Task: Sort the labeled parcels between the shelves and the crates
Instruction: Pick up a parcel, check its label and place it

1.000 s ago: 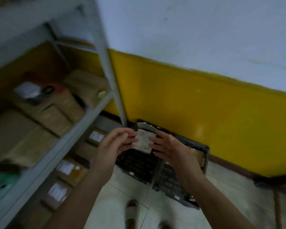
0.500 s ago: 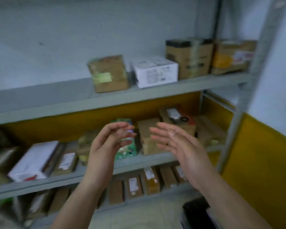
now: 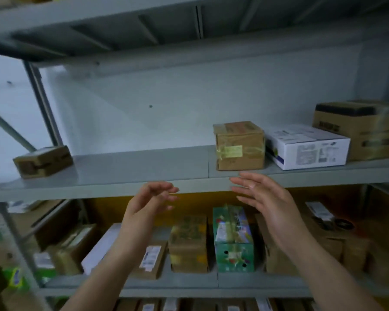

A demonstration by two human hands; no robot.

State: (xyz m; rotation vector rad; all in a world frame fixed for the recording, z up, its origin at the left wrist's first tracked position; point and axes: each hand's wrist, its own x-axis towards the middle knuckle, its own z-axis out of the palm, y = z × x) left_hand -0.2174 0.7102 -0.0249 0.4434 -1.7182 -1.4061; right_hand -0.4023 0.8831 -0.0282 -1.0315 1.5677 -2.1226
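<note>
**Empty Hands Hovering at the Shelf Edge as Parcel Sorting Is Going On**

A person's left hand (image 3: 148, 198) and right hand (image 3: 265, 198) are hanging in the air, side by side but apart, just in front of the lip of a grey metal shelf (image 3: 132, 169). Neither is holding anything. The left hand's fingers are curling loosely inward around nothing, while the right hand's fingers are reaching almost straight, palm turned toward the left. Facing each other this way, the hands seem to be readying for a two-handed pick.

The likeliest target is a tan cardboard parcel (image 3: 239, 145) wrapped in clear tape, standing upright near the shelf's front edge just beyond the right fingertips. Its pale yellow label is facing outward, presumably so it can be read before sorting. A white printed carton (image 3: 308, 147) is sitting just beside it, with a brown carton with a black top (image 3: 357, 129) further right. Well apart, at the shelf's left end, a small brown cardboard box (image 3: 43, 161) is sitting alone at an angle.

On the shelf below, a green printed box (image 3: 232, 239) and a brown taped parcel (image 3: 187, 243) are standing side by side between the forearms. No crate is showing in this view.
</note>
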